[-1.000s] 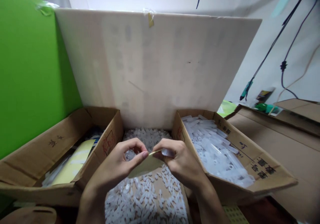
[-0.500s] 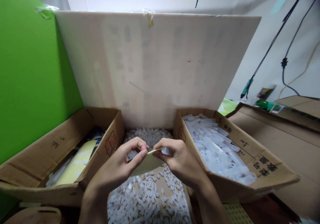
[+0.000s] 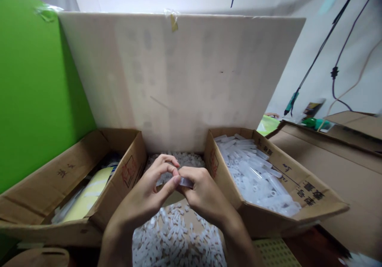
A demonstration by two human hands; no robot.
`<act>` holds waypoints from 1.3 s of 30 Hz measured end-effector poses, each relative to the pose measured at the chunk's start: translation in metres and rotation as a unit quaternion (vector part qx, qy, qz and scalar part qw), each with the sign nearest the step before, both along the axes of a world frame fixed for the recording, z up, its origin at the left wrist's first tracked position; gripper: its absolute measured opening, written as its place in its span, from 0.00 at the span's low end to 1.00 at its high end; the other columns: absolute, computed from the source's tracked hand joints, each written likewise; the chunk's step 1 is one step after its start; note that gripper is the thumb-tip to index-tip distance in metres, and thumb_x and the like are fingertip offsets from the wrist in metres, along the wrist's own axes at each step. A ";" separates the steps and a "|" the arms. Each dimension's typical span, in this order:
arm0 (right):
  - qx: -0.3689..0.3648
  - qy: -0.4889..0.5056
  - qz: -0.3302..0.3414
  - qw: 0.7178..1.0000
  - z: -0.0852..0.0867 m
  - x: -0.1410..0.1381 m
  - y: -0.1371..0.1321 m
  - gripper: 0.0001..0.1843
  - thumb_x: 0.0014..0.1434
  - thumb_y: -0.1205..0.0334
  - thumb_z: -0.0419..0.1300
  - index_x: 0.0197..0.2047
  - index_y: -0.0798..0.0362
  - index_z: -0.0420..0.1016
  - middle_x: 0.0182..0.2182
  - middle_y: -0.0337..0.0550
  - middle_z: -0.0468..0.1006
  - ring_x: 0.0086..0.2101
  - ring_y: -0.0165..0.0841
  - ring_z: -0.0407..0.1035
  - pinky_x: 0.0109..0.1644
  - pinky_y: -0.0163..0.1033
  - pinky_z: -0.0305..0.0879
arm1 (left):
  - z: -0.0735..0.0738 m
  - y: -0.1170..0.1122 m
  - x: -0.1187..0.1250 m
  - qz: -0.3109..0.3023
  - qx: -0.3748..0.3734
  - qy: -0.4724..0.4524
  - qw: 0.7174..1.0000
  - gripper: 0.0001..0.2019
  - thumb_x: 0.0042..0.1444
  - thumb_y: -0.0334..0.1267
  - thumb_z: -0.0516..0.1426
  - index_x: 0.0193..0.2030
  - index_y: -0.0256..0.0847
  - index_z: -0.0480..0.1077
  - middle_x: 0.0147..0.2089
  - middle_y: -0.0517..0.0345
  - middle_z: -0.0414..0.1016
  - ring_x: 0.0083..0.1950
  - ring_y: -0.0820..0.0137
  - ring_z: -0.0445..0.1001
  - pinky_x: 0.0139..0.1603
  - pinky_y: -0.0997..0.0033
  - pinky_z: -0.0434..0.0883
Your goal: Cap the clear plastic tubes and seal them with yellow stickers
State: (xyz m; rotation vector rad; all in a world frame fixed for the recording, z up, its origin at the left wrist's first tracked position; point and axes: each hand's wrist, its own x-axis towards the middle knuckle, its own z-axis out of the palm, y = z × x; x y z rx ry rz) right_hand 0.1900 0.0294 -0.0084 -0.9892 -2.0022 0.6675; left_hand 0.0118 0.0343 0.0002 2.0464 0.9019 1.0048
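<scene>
Between my two hands is a small translucent plastic tube [image 3: 186,182], pinched by the thumb and fingers of my right hand [image 3: 205,195]. My left hand [image 3: 155,185] is closed, thumb and fingertips together at the tube's left end. A pale yellow sheet [image 3: 174,197] shows just under my hands and appears gripped by the left fingers; its upper edge is hidden. Beneath them, many small whitish plastic pieces [image 3: 179,235] lie spread over a cardboard surface.
At right stands a cardboard box [image 3: 316,197] filled with translucent tubes [image 3: 253,171]. The left cardboard box [image 3: 59,171] holds yellow sheets [image 3: 89,197]. A white board [image 3: 179,80] rises behind, a green panel [image 3: 30,80] at left. Part of another person's hand [image 3: 272,115] shows far right.
My hands have drawn together, and the yellow sheet's edge between them is now covered. The tube has moved left, against my left fingertips. The view has shifted slightly.
</scene>
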 end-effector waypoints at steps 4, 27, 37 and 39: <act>0.008 0.006 0.000 1.000 -0.001 -0.001 -0.001 0.15 0.64 0.74 0.57 0.26 0.54 0.64 0.26 0.35 0.71 0.29 0.27 0.64 0.34 0.34 0.53 | -0.001 0.001 -0.002 0.005 -0.001 0.010 1.000 0.11 0.70 0.43 0.52 0.38 0.42 0.68 0.54 0.52 0.66 0.59 0.66 0.67 0.62 0.69 0.64; 0.013 0.007 -0.034 0.999 0.001 0.005 0.001 0.15 0.59 0.78 0.57 0.24 0.54 0.64 0.23 0.33 0.68 0.27 0.27 0.60 0.32 0.35 0.51 | -0.004 0.005 0.010 0.054 0.040 0.014 0.998 0.08 0.68 0.43 0.54 0.40 0.42 0.68 0.51 0.53 0.68 0.57 0.65 0.69 0.58 0.69 0.66; -0.012 0.057 -0.047 0.997 0.008 0.008 -0.001 0.05 0.63 0.63 0.62 0.39 0.53 0.80 0.38 0.42 0.80 0.39 0.32 0.73 0.43 0.36 0.63 | -0.007 0.008 -0.015 0.062 -0.075 0.064 0.993 0.14 0.63 0.50 0.59 0.45 0.42 0.74 0.41 0.56 0.79 0.44 0.64 0.76 0.43 0.69 0.71; 0.028 0.064 -0.073 0.995 0.009 0.010 -0.003 0.09 0.65 0.61 0.59 0.39 0.55 0.80 0.38 0.43 0.78 0.37 0.33 0.72 0.41 0.38 0.63 | -0.007 0.008 -0.022 0.080 -0.093 0.075 0.990 0.16 0.63 0.52 0.58 0.41 0.41 0.75 0.36 0.56 0.79 0.38 0.66 0.75 0.37 0.71 0.69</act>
